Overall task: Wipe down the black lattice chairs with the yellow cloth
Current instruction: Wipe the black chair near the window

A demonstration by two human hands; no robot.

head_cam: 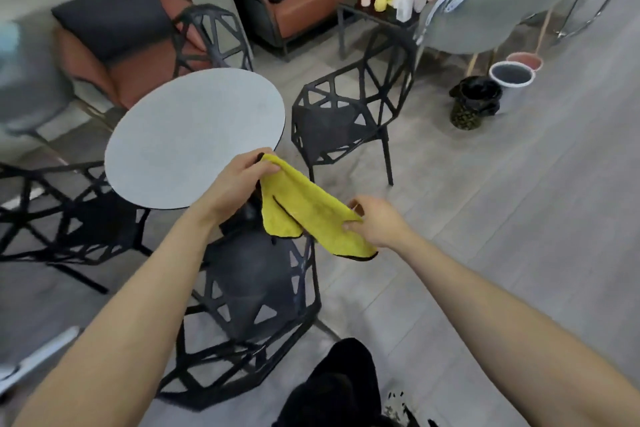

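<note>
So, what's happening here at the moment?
A person holds a yellow cloth with black edging spread between both hands: the left hand pinches its upper corner, the right hand its lower edge. The cloth hangs over the nearest black lattice chair, apparently not touching it. A round white table stands just beyond, with another black lattice chair to its right.
</note>
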